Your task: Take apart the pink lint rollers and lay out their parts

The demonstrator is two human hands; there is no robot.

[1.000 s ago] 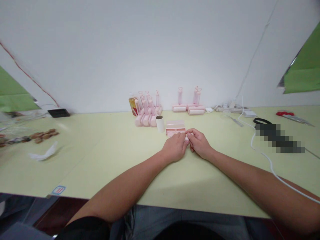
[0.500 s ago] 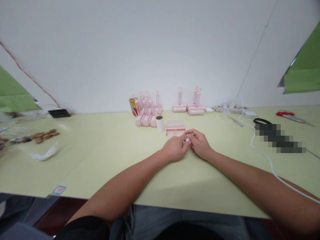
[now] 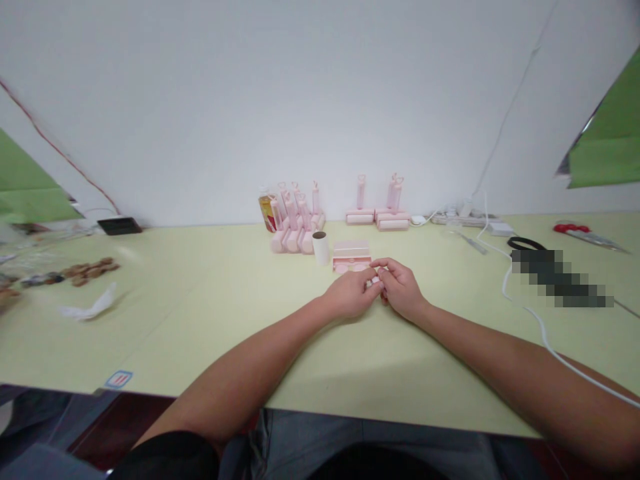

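Observation:
My left hand point(image 3: 351, 293) and my right hand point(image 3: 399, 288) meet over the table, fingers closed around a small whitish piece point(image 3: 376, 281). Most of that piece is hidden by the fingers, and its kind does not show. Just beyond my hands lies an open pink case point(image 3: 351, 250), its lid raised at the back. To its left stands a white cardboard tube point(image 3: 321, 249), upright with a brown inside.
Pink cases with upright clear tubes point(image 3: 294, 230) stand in a group behind the tube; more pink cases point(image 3: 393, 221) line the wall. A bottle point(image 3: 268, 212), white cable point(image 3: 543, 327), red-handled scissors point(image 3: 573, 229), black phone-like slab point(image 3: 119, 225) and crumpled tissue point(image 3: 93, 307) lie around.
Both hands stay together in nearly the same place, still closed on the small piece. The objects on the table have not moved.

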